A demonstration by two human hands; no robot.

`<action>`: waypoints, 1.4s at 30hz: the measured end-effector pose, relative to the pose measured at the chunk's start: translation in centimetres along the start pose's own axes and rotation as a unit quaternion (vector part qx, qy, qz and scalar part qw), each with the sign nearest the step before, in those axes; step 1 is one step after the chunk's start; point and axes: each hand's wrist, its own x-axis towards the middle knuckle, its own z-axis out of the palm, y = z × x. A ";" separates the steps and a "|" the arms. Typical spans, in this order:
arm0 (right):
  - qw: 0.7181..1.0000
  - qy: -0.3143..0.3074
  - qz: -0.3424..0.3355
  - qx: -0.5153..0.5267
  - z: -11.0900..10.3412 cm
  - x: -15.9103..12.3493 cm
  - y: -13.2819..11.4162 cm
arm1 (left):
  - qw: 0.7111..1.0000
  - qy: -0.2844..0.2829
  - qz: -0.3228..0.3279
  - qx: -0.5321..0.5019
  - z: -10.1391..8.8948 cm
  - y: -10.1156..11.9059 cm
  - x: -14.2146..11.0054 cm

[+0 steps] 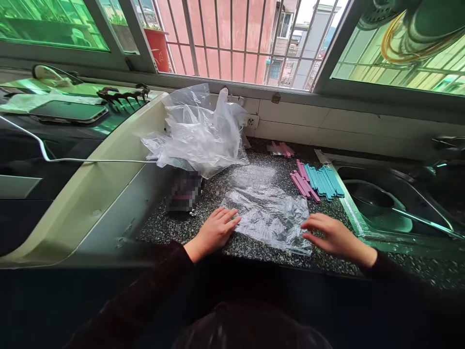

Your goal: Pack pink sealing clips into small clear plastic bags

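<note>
The clear plastic sheet (271, 218) lies flat on your speckled desk (250, 249). Your left hand (216, 230) rests open on its left edge, and your right hand (332, 237), loosely curled and unclenched, is at its right edge. Teal strips (324, 182) lie beyond its far right corner.

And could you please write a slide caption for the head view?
Left hand and right hand flank crinkled clear plastic on a speckled counter.
</note>
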 end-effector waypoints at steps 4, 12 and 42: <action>1.000 -0.022 -0.010 -0.015 0.2 7.7 0.0 | 0.998 0.006 -0.058 -0.001 -0.4 2.1 -0.9; 0.985 -0.113 0.128 0.025 5.7 23.9 -0.4 | 0.995 -0.005 -0.097 0.005 -0.1 3.8 -1.9; 0.947 -0.186 0.240 -0.105 3.5 17.8 8.8 | 0.989 -0.101 -0.028 -0.101 1.1 7.2 1.3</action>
